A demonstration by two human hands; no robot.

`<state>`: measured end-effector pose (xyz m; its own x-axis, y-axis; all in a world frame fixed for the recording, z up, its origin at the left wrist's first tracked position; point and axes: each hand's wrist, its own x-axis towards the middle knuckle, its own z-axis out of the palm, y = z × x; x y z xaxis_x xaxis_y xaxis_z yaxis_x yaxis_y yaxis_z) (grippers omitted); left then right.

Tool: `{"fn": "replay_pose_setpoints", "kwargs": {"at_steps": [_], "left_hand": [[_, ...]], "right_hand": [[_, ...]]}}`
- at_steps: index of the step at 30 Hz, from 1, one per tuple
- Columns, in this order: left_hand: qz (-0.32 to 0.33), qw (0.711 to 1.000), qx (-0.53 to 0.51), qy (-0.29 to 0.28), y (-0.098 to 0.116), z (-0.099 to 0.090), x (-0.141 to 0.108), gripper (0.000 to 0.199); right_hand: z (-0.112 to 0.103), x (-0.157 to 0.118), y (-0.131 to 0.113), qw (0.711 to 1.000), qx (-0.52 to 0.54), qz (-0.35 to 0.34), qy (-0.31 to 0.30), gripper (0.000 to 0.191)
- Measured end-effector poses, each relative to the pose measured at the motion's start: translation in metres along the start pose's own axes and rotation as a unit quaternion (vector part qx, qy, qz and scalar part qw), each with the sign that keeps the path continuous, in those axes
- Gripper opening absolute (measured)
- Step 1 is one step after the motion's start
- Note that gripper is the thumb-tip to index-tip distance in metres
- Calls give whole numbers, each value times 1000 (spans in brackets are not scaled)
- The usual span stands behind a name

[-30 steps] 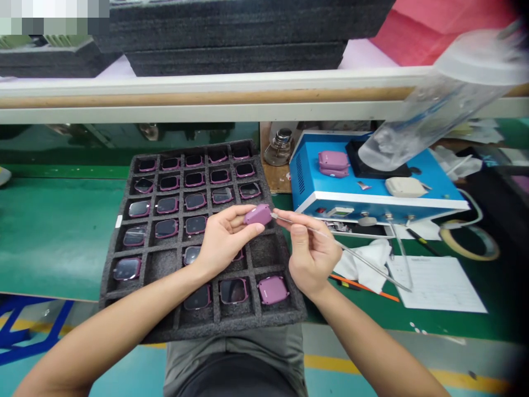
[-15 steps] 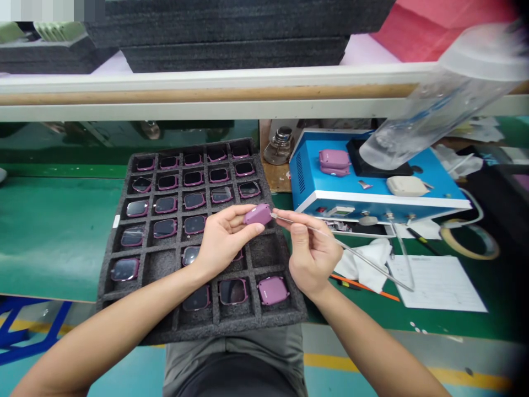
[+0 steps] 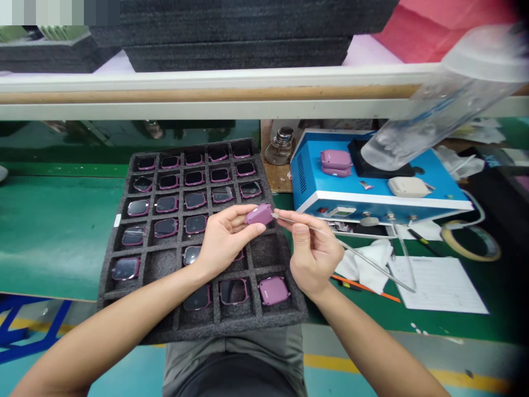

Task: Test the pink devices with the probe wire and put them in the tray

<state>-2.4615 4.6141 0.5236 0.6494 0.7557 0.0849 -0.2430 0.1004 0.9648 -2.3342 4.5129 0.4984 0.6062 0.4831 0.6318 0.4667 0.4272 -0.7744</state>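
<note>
Above the foam tray (image 3: 162, 266), my left hand (image 3: 225, 240) pinches a purple smartwatch case (image 3: 259, 214) between thumb and fingers, tilted with its side edge up. My right hand (image 3: 314, 255) is closed around a thin grey cable (image 3: 367, 259), whose small pale tip meets the right end of the case. Whether the tip sits inside the case or only touches it, I cannot tell. Purple smartwatches with dark screens lie in most of the tray's compartments. One purple case (image 3: 274, 290) rests back side up in the near right compartment.
At the right stands a blue box (image 3: 306, 171) with the cable running from its front. It carries purple cases (image 3: 336, 162), a beige case (image 3: 409, 187) and a clear plastic cylinder (image 3: 425, 110). Paper (image 3: 444, 286), tissue (image 3: 367, 264) and tape (image 3: 471, 241) lie nearby. A shelf edge (image 3: 206, 110) crosses above.
</note>
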Motion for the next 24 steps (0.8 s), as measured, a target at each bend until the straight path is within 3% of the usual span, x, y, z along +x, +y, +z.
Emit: {"fn": "replay_pose_setpoints", "kwargs": {"at_steps": [24], "left_hand": [[8, 999, 32, -1, 5, -1, 4, 46]], "right_hand": [[4, 6, 5, 997, 69, -7, -26, 17]]}}
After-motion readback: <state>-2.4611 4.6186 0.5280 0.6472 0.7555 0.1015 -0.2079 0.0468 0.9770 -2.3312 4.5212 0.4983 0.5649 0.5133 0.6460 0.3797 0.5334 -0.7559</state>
